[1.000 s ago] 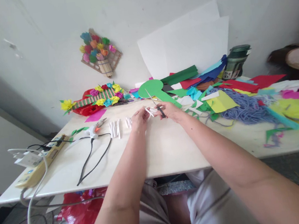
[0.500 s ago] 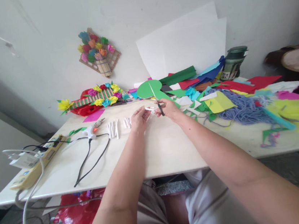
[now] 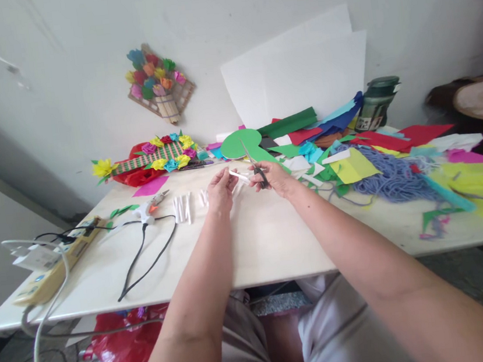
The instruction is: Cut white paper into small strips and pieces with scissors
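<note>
Head view, both of my hands over the far middle of the white table (image 3: 275, 241).

My left hand (image 3: 220, 190) pinches a thin white paper strip (image 3: 238, 174) between thumb and fingertips; the grip is closed on the strip's near end, and the strip runs up and right toward my other hand. My right hand (image 3: 274, 177) is closed around the handles of the scissors (image 3: 253, 162), the blades pointing up and away from me. The strip's far end sits right at the blades; I cannot tell whether the blades are apart or closed on it, too small here.

Just left of my left hand, short white paper rolls (image 3: 184, 207) lie in a row on the table. Further left: a glue gun (image 3: 150, 208) with its black cord looping toward me, then a power strip (image 3: 53, 263) at the left edge.

Behind the scissors, a green paper cut-out (image 3: 241, 143) lies flat. To the right, a heap of coloured paper scraps (image 3: 353, 161) and a tangle of blue yarn (image 3: 393, 177). White sheets (image 3: 299, 74) lean on the wall; a dark green jar (image 3: 376, 103) stands beside them. A paper-flower craft piece (image 3: 150, 157) lies at the back left, and another one hangs on the wall (image 3: 159, 85).
</note>
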Demonstrator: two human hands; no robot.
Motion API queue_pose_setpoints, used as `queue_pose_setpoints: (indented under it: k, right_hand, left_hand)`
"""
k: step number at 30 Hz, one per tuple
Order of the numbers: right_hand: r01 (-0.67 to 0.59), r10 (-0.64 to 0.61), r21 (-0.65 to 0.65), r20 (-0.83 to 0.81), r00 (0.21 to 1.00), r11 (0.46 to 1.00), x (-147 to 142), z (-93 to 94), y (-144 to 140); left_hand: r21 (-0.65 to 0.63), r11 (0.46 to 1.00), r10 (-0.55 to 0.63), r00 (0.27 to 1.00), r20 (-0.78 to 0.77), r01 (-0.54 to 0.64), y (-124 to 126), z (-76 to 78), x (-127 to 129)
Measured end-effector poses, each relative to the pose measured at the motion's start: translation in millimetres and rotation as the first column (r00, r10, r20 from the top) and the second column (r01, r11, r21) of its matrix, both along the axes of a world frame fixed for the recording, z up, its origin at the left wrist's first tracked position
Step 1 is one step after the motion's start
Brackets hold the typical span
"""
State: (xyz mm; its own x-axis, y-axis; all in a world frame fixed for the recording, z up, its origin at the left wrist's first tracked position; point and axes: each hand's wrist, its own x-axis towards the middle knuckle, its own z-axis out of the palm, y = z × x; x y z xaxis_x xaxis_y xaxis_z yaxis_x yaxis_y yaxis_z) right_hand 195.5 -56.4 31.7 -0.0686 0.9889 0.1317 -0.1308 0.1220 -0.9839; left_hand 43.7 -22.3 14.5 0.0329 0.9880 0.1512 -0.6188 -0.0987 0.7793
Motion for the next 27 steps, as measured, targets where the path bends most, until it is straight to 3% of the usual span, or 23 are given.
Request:
queue_pose_setpoints:
  k: [4,8,15,27]
  right_hand:
    - [0.108,-0.108,-0.022,-0.013,0.994,0.994,-0.2,-0.1,2.5]
    - [0.154,-0.155,0.039,0.012,0.988,0.987,-0.4,-1.7,4.8]
    - [0.110,-0.118,0.083,0.106,0.987,0.990,-2.1,-3.2,4.6]
    - [0.126,-0.126,0.009,0.136,0.983,0.992,-5.2,-2.1,3.0]
  left_hand:
    - [0.007,1.000,0.014,1.000,-0.019,-0.014,1.1,-0.3,-1.1]
    - [0.004,1.000,0.012,0.998,-0.066,-0.012,0.5,-0.4,-0.6]
    - [-0.015,0.996,0.088,0.979,-0.184,-0.093,0.6,-2.1,0.5]
    - [-0.022,0.985,0.155,0.936,-0.315,-0.170,1.2,-2.2,1.2]
